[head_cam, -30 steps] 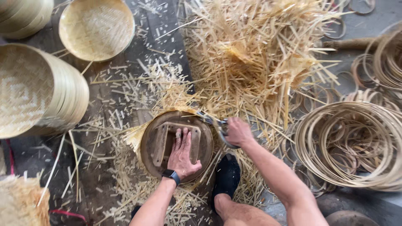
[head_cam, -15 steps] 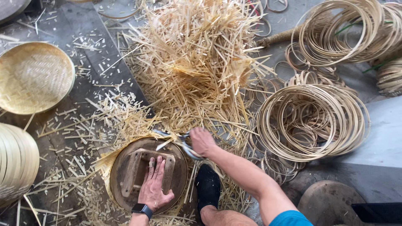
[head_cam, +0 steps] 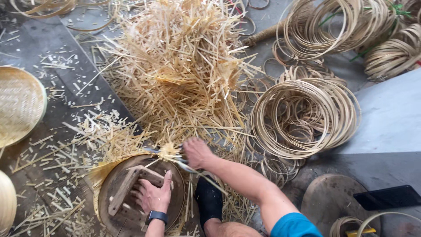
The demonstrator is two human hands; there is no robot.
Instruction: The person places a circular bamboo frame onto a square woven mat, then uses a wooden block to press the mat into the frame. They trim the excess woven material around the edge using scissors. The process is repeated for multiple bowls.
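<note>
Shears (head_cam: pixel 177 159) now amid strips (rim's).

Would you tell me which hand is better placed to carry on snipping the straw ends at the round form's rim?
Probably the right hand: it grips the shears at the rim, blades among the straw ends. The left hand lies flat on the round wooden form.

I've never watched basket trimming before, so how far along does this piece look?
Done, judging by the leavings: a big heap of cut strips lies ahead, and a finished woven tray sits to the left. In hand: the left hand presses the round wooden form down, while the right hand works shears at its top edge. Left: loose strip ends still stick out on the form's left side.
</note>
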